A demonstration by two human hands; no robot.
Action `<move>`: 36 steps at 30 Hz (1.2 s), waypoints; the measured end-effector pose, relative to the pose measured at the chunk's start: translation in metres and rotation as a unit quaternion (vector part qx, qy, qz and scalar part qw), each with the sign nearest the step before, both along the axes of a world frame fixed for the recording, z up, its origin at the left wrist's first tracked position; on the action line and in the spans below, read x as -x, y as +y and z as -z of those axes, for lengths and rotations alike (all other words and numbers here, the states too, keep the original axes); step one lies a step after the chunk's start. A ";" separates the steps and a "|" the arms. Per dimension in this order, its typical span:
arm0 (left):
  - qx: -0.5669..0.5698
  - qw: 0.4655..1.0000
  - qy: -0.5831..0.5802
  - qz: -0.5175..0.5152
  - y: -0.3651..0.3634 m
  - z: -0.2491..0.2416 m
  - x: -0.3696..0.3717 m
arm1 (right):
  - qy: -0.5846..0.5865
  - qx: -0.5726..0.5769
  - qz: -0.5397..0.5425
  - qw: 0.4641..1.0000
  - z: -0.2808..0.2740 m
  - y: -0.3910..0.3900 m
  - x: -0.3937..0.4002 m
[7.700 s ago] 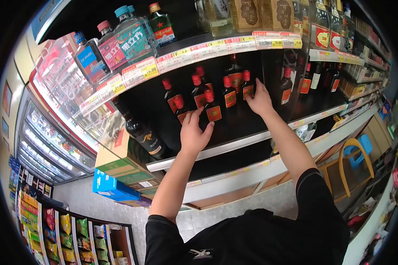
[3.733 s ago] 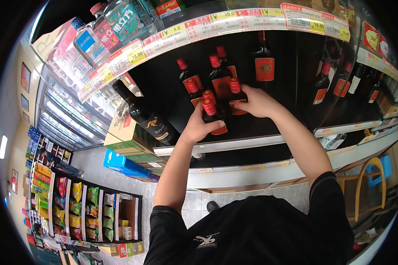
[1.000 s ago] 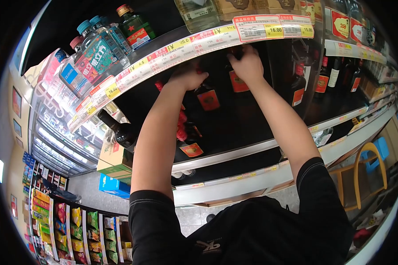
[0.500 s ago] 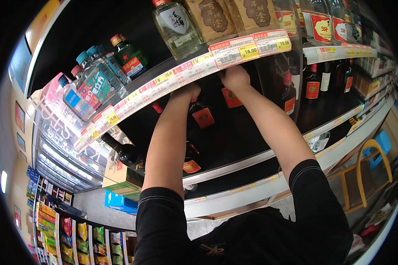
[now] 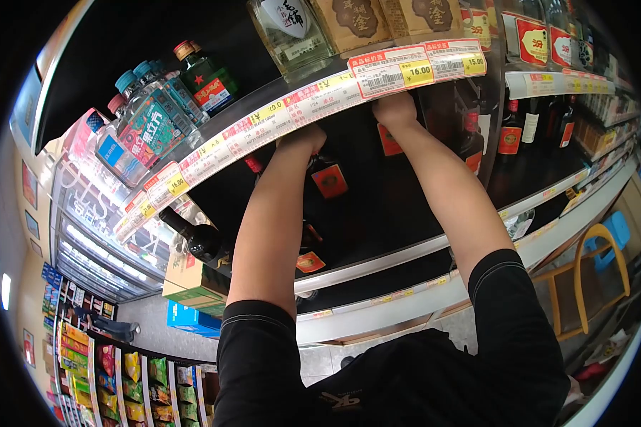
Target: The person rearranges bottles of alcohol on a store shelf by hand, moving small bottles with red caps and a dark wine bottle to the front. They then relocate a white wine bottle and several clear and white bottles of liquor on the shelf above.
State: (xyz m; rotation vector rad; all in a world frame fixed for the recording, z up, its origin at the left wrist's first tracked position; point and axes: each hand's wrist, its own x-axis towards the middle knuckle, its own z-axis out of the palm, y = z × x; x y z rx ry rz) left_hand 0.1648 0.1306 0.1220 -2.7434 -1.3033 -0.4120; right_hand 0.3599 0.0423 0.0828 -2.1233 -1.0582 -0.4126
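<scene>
Shop aisle, pretty cramped. Dark shelves (image 5: 406,245) ran across with a strip of price tags (image 5: 292,114) along the upper edge. Off to the left stood a lit glass-door cooler (image 5: 96,242), with stacked cardboard boxes (image 5: 192,285) and a blue box (image 5: 192,320) beside it. Low snack rack (image 5: 121,384) sat at bottom left. Floor (image 5: 320,356) was pale tile, and a yellow chair (image 5: 584,270) stood on the right.

Both Arms Stretched Up

Both arms are held up high and reach forward, bare below short black sleeves. The left hand (image 5: 300,136) and the right hand (image 5: 395,112) are side by side. The fingers are hidden from sight.
</scene>
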 end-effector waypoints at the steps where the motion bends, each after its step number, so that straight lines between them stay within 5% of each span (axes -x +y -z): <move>1: 0.001 1.000 0.000 -0.001 0.001 0.002 0.000 | 0.007 -0.005 0.001 1.000 0.001 0.002 -0.003; 9: -0.047 0.998 0.007 0.052 -0.001 0.000 0.001 | 0.065 -0.066 0.005 0.996 0.012 0.001 0.005; 11: -0.074 0.995 -0.012 0.059 0.005 0.007 -0.001 | -0.064 -0.300 0.026 0.951 0.031 0.004 0.013; 12: -0.100 0.992 -0.033 0.067 0.010 0.012 -0.003 | -0.065 -0.301 0.026 0.951 0.034 -0.002 0.022; 16: -0.290 0.943 -0.098 0.131 0.022 0.028 -0.015 | -0.013 -0.251 -0.194 0.948 0.058 -0.021 0.072; 18: -0.058 0.997 -0.008 0.056 0.010 0.013 -0.026 | 0.075 -0.179 -0.258 0.946 0.058 -0.033 0.089; 25: 0.037 0.997 -0.027 0.067 -0.021 0.003 -0.043 | 0.041 -0.184 -0.232 0.954 0.060 -0.026 0.094; 28: -0.078 0.989 -0.068 0.105 -0.022 0.007 -0.046 | 0.029 -0.221 -0.227 0.948 0.059 -0.023 0.088; 34: 0.052 0.993 -0.011 0.108 -0.033 -0.012 -0.042 | 0.039 -0.242 -0.249 0.937 0.056 -0.027 0.093; 36: 0.203 0.973 -0.065 0.092 -0.044 -0.019 -0.037 | 0.045 -0.227 -0.249 0.941 0.057 -0.027 0.092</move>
